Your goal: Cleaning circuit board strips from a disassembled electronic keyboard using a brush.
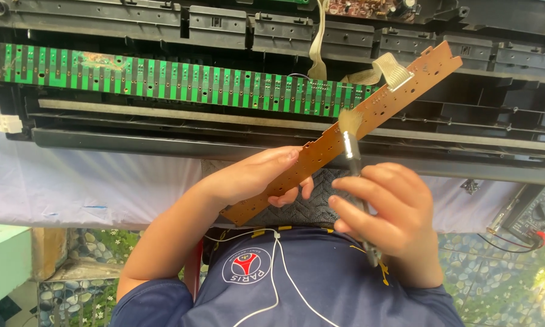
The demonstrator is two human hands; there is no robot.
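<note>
Long brown circuit board (345,136): matt tan laminate, phenolic-looking, rows of small drilled holes, bare side up. Brush (351,145): pale soft bristles, shiny metal ferrule, dark thin handle, glossy-ish. Green circuit board (163,79), upper left to centre: glossy green solder mask w/ black contact strips, rusty-brown stain patch near its left end. Keyboard chassis (284,33): black moulded plastic, semi-matt, dusty, ribbed. Ribbon cable (384,68): flat beige plastic, slightly shiny. Table cover (72,181): thin white sheet, smooth, looks like plastic film or cloth, can't tell. Multimeter (536,212), right edge: matt dark plastic. Shirt (309,266): navy synthetic knit, slight sheen.
</note>
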